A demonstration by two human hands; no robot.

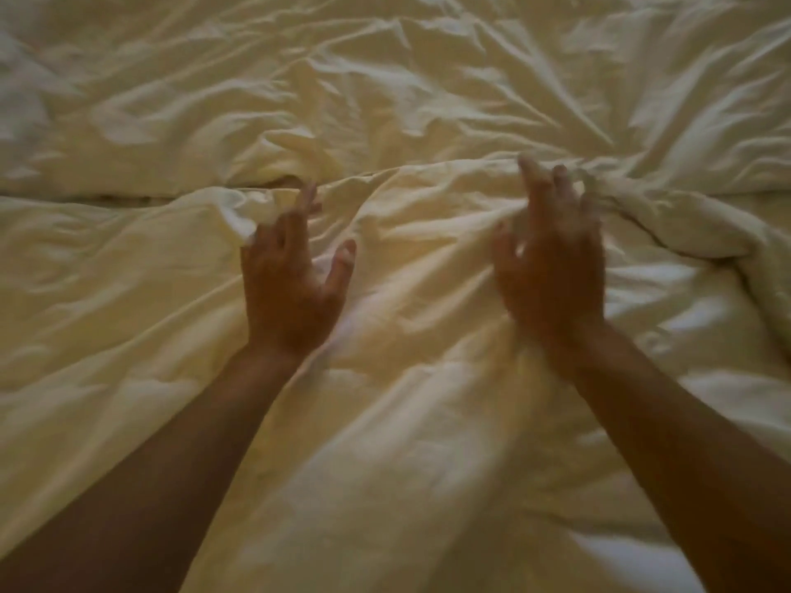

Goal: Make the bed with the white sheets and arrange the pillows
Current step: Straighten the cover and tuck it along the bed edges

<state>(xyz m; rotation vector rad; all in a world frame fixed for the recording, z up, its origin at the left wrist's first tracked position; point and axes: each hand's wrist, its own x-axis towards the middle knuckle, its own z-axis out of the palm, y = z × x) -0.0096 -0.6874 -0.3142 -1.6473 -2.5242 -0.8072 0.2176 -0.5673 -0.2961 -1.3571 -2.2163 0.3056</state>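
While both reach fwd side by side, left grip (295, 284) is open, fingers mostly straight, thumb splayed, lying on or just over the white top sheet (141, 293) right at its far edge (385, 175). Right grip (552, 267) is also open, fingers spread, tips at the same edge, but it's blurred, so contact w/ cloth can't be confirmed. Neither holds anything. Top sheet fills near half of view, heavily creased. Beyond its edge lies the lower sheet (385, 70), also rumpled. No pillows in view. Risks, my read: if grips close on the edge unevenly, one side pulls ahead and the edge goes skew. A grab too deep prob. catches lower sheet as well, dragging both layers. Pressing flat w/o tensioning first would lock creases in, esp. the thick roll (693, 233) at right. The bunched ridge (239, 220) beside left grip may tuck under if pushed fwd. Low light, soft focus: layers hard to tell apart.
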